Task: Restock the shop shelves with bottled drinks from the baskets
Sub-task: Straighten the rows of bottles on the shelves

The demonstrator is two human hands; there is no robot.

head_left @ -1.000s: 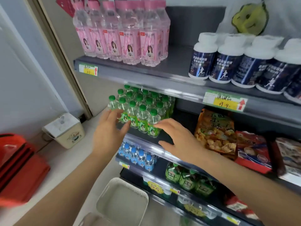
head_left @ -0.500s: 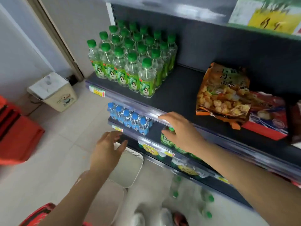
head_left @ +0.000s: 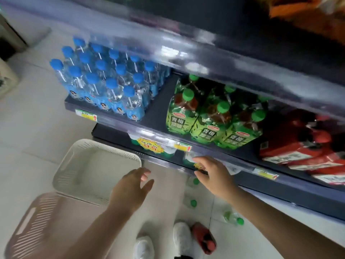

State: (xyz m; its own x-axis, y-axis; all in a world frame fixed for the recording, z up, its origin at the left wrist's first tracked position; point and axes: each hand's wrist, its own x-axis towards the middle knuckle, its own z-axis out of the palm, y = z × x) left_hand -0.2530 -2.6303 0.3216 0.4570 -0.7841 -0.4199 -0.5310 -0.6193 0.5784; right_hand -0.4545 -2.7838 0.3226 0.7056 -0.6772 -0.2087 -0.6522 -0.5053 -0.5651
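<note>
My left hand (head_left: 130,189) hovers open above the floor, just right of an empty white basket (head_left: 65,176). My right hand (head_left: 212,174) is open too, fingers spread beside the front edge of the lowest shelf (head_left: 280,186), holding nothing. Several clear green-capped bottles (head_left: 192,202) lie loose on the floor tiles below my right hand. On the shelf above stand a block of blue-capped water bottles (head_left: 104,81) and green-tea bottles (head_left: 211,116) with green caps. The picture is motion-blurred.
A second, pinkish-grey basket (head_left: 31,223) lies at the lower left, touching the white one. Red packets (head_left: 302,146) fill the shelf's right side. My white shoes (head_left: 181,236) and a red object (head_left: 203,236) are on the floor near the shelf base.
My view has tilted down from the upper shelves to the floor. Both hands dropped from the green-capped bottles' shelf to the lowest shelf level; they stay empty.
</note>
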